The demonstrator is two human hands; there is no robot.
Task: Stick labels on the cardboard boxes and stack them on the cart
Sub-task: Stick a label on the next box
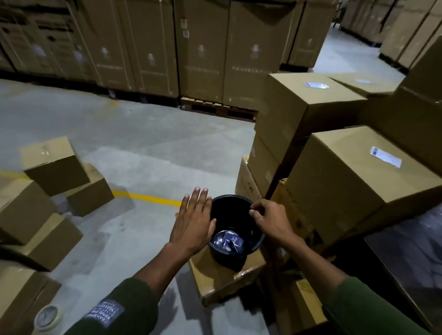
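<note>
Head view: left hand (pixel 193 222) flat, fingers straight, over a black bin's (pixel 252 244) rim; right hand (pixel 270 219) curled, pinching something too small to identify. Labelled cardboard box (pixel 353 172) stacked right, label (pixel 385 156) running diagonally.

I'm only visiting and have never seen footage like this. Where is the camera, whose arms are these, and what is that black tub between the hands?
There is no machine here. The one picture comes from a camera worn on a person's head, looking forward and down, so the two arms in green sleeves are that person's own. The left hand is flat with straight fingers beside a black bucket, holding nothing. The right hand has its fingers curled at the bucket's rim; whether it pinches something small is too hard to tell. The bucket stands on a low cardboard box and holds crumpled bluish scraps. To the right, stacked boxes already carry white labels. More boxes lie on the floor at left, without visible labels.
</note>
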